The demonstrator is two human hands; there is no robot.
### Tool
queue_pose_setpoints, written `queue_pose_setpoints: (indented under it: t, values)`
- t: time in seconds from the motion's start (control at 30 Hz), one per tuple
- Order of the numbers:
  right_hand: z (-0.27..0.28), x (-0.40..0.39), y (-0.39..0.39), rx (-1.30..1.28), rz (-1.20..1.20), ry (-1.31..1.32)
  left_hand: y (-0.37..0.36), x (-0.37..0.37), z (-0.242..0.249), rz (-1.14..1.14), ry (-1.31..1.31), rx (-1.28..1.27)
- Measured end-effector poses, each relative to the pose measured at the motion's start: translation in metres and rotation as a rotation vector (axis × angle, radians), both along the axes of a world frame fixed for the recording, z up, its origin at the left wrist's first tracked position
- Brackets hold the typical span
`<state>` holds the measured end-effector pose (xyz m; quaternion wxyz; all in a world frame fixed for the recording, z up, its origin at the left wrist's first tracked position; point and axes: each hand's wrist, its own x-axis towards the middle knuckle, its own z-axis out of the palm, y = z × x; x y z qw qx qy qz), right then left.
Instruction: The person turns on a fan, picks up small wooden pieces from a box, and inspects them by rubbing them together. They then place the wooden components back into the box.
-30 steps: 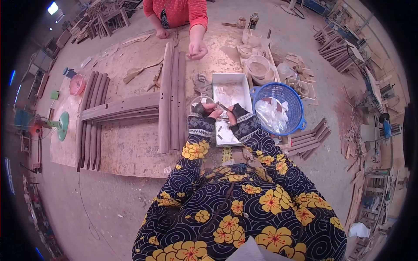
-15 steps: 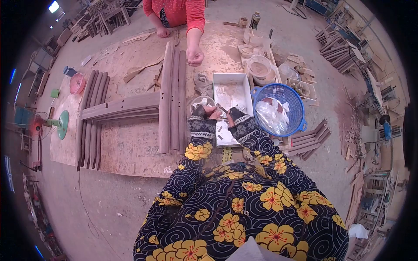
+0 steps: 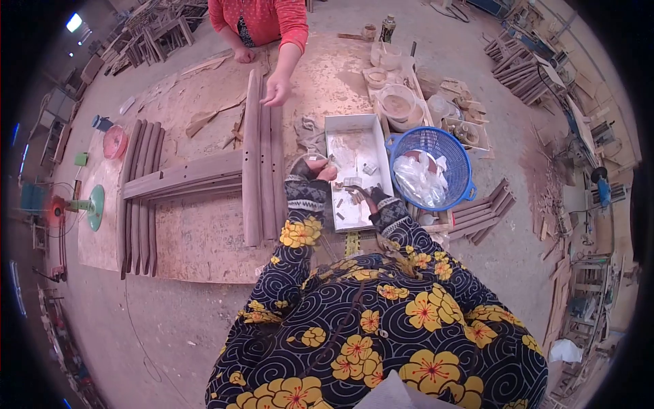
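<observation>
Workshop floor (image 3: 170, 327) around us is dusty concrete, with wood stacked at the back and along the right side. We're at a big scuffed workbench (image 3: 204, 238) with long wooden rails (image 3: 252, 170) lying on it, plus a few crosswise beams (image 3: 197, 169) reaching over to another bunch of rails on the left.

Right in front of us is an open white box (image 3: 385, 153), and that's where the small dark pieces (image 3: 339, 204) are, some of them lying loose on its pale bottom. Our left hand (image 3: 317, 169) is at the box's left edge, above a clear bowl (image 3: 298, 165), fingers bent in toward the thumb; we can't tell if anything's pinched there. Our right hand (image 3: 369, 198) reaches in from the lower right side, fingers low over more of the little pieces, but we honestly can't tell if they've closed on one. Both wrists are in patterned knit.

Just right of the box there's a blue basket (image 3: 455, 155) with clear plastic bags (image 3: 419, 178) in it, and plastic tubs (image 3: 397, 105) sit behind. Across from us, a person in red (image 3: 262, 20) holds one hand (image 3: 276, 90) over the rails.
</observation>
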<state>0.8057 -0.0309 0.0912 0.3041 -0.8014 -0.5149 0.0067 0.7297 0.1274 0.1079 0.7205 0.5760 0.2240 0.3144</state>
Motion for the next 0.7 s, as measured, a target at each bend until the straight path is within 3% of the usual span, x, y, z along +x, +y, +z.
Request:
queue_pose_setpoints:
  t: [0.13, 0.27, 0.53, 0.57, 0.67, 0.7]
  values:
    - [0.015, 0.0, 0.001, 0.053, -0.219, 0.165, 0.004, 0.002, -0.015, -0.106, -0.051, -0.166]
    - [0.044, -0.002, 0.008, 0.131, -0.144, 0.105, -0.008, 0.003, -0.011, -0.123, -0.053, -0.143]
    - [0.017, 0.005, 0.025, -0.004, -0.089, 0.036, -0.006, 0.001, -0.023, -0.07, -0.061, 0.008]
    - [0.012, 0.005, 0.026, 0.098, -0.039, -0.048, -0.007, 0.0, -0.022, -0.059, -0.055, 0.025]
    - [0.006, 0.006, 0.024, -0.098, -0.088, 0.038, -0.006, -0.003, -0.026, -0.046, -0.05, 0.058]
    - [-0.011, 0.009, 0.025, -0.01, -0.078, -0.012, -0.005, -0.003, -0.034, -0.04, -0.045, 0.051]
